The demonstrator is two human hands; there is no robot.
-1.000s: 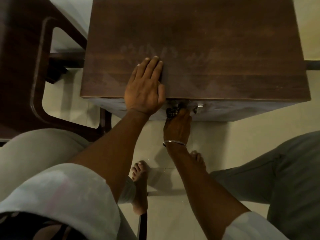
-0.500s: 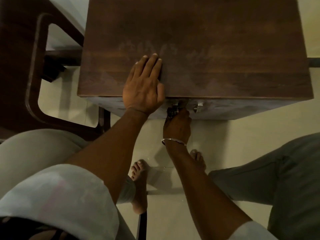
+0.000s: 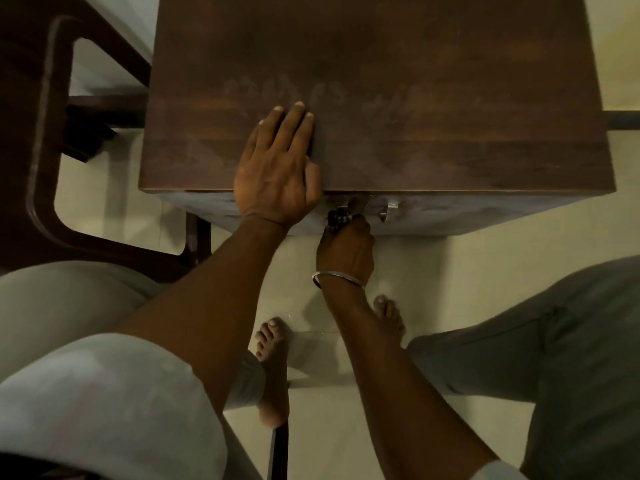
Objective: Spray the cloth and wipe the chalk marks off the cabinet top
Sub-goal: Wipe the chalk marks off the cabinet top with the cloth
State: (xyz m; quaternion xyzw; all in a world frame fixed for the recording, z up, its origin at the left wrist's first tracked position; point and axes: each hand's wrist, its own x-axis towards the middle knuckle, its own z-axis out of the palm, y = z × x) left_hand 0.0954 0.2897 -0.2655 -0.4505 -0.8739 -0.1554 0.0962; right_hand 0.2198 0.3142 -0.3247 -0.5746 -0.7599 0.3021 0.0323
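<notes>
The dark wooden cabinet top (image 3: 450, 46) fills the upper part of the view, with its long axis going left to right in front of the person. At its left stands a dark wooden chair (image 3: 41, 133), and below it is a pale tiled floor (image 3: 450, 271).

The left hand (image 3: 277, 168) lies flat on the top near the front edge, fingers straight and together, holding nothing. The right hand (image 3: 346, 251) is lower, at the front face of the cabinet under the edge. Its fingers are curled on a small dark bunch (image 3: 337, 216), probably keys, just beside a metal handle (image 3: 393, 206). A thin bangle (image 3: 337, 277) sits on that wrist.

The chalk marks (image 3: 287, 91) are faint and pale. They lie just beyond the left fingertips (image 3: 298, 109) and run in a band to the right across the top, so the left hand is the nearer one and the wipe should go sideways along this band. They look like letters, but I cannot read them. No brand or label is visible. The cloth and the spray are not in view, so I judge the wiping has not started.
</notes>
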